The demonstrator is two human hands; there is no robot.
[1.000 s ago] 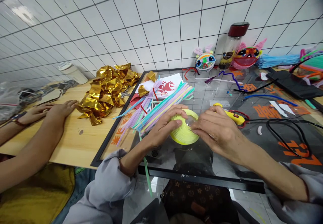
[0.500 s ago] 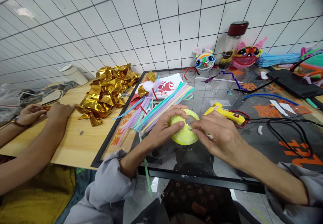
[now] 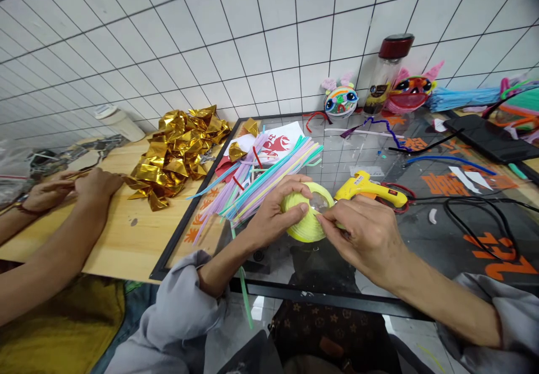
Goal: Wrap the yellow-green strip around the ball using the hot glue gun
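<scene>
Yellow wound dome [image 3: 304, 230] up off the near side of the dark glass tabletop [image 3: 404, 276], between the two hands, middle of the scene. Both hands touch it; neither is clearly nearer.

Left hand [image 3: 275, 215] grasps it from the left: thumb laid over the wound face, fingers curled round the far-left rim. Right hand [image 3: 364, 229] comes in from the right, thumb and forefinger pinched at the dome's right edge, other fingers folded under. Whether a loose strand end sits in that pinch, too small to tell.

Key relation: a clear, uncovered patch [image 3: 321, 200] lies just beyond and a little left of the right fingertips, with the left thumb across from it. Dome roughly round, no marked long axis; the uncovered patch faces up and to the far right.

Look of it: pale lemon, fuzzy-looking strands laid in close curved rows, brighter yellow along the near rim. The patch looks transparent, glossy, shell-like.

Around: yellow hot-glue gun [image 3: 373, 188] lying just beyond the right hand, nozzle to the left, cord off to the right. Bundle of pastel chenille stems [image 3: 269, 180] just beyond and left of the left hand, slanting from near left to far right. Two decorated animal-face pieces, one pale-eared [image 3: 340, 102], one pink [image 3: 408, 96], against the far tiled wall. Far left, crumpled gold foil [image 3: 179, 152] on bare wood; a co-worker's hands [image 3: 95, 188] left of it.
</scene>
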